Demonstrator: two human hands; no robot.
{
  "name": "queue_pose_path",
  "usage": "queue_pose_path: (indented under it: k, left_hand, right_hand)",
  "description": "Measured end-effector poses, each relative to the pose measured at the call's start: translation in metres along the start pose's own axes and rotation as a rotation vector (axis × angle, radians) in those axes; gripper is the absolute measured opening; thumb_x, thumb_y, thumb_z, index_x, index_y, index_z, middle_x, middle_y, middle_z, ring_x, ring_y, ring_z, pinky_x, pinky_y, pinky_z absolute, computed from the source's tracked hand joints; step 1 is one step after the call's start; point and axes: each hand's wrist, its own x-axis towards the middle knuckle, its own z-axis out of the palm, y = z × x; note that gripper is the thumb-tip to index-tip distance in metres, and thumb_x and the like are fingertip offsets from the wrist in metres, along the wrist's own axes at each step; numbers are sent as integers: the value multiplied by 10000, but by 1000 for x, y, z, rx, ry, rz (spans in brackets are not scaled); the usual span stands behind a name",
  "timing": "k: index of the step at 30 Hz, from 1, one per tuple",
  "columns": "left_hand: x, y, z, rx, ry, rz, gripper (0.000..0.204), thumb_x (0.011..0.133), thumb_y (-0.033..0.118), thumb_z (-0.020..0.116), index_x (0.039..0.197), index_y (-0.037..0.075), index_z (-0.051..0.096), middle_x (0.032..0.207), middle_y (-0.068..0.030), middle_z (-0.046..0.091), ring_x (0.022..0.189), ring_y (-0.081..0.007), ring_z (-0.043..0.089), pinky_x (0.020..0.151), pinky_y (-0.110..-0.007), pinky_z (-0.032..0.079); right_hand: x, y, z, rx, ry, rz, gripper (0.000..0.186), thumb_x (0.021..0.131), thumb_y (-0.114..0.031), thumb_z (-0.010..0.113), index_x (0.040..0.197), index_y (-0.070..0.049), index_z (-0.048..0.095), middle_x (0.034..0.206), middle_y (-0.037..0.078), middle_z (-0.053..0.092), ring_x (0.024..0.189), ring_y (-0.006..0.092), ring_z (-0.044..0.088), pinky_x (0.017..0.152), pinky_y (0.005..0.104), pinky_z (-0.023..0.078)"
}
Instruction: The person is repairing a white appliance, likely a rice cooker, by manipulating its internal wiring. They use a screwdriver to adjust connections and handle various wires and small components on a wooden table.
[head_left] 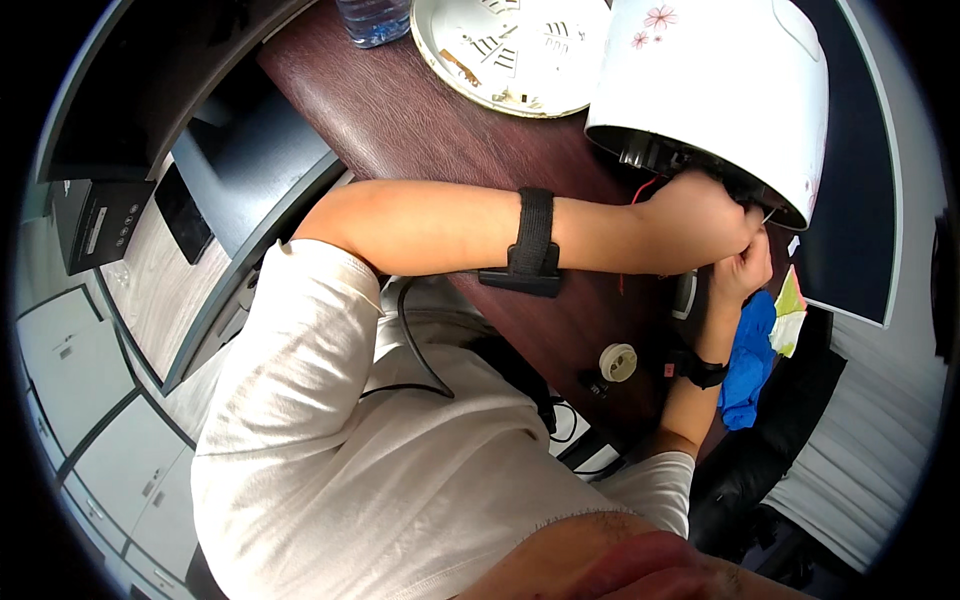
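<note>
A white appliance housing with pink flowers (710, 70), resembling a rice cooker body, lies tipped on its side with its dark open underside toward me. My left hand (700, 215) is closed at that opening; its fingertips are hidden among the dark inner parts. Just below it, my right hand (745, 268) is closed in a pinch close to the housing's lower rim. A thin pale strand shows by the fingers, but what either hand holds is unclear. A red wire (645, 188) comes out beside my left wrist. The round vented base plate (525, 85), stained brown, lies apart from the housing.
The brown table (400, 120) also bears a water bottle (376, 25) and a small round cream-coloured cap (618, 362). Near my right forearm lie a crumpled blue cloth or glove (745, 365) and a yellow-green and white scrap (788, 318). A dark panel (860, 200) stands on the right.
</note>
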Motion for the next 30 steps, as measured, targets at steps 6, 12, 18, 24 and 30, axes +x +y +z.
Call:
queue_pose_path:
  k: [6,12,18,24,30]
  left_hand:
    - [-2,0,-1,-2,11,6,239,621,91,697,833,53,592,526,-70,582,442,-194,597,425,-284,457]
    - [-3,-2,2,7,-4,15,189,653,117,682,804,61,583,509,-63,575,430,-178,584,426,-276,457]
    - [-5,-3,4,-1,40,20,176,692,127,667,838,62,593,511,-64,577,413,-169,572,429,-278,470]
    - [-1,-2,3,-77,-21,-53,366,726,150,660,1058,2,611,558,-59,603,454,-192,599,454,-306,502]
    - [0,-3,1,-119,-80,-30,269,699,168,693,904,13,616,574,-70,606,518,-212,629,491,-312,506]
  right_hand:
    - [-9,12,-5,-40,-29,64,238,700,-122,789,751,-33,574,694,122,614,557,234,575,536,301,451]
    - [-15,18,-7,-51,-24,134,268,702,-154,801,807,-26,591,711,109,623,588,204,580,567,293,468]
    - [-9,8,-10,152,-100,193,185,767,-72,701,886,14,589,715,51,589,626,136,555,600,260,471]
    - [-4,9,-10,693,-210,478,220,944,-195,467,830,-16,524,655,25,496,520,81,437,479,213,353]
    - [1,4,-12,906,-368,624,239,953,-224,531,778,-64,493,611,8,500,472,71,433,444,206,345]
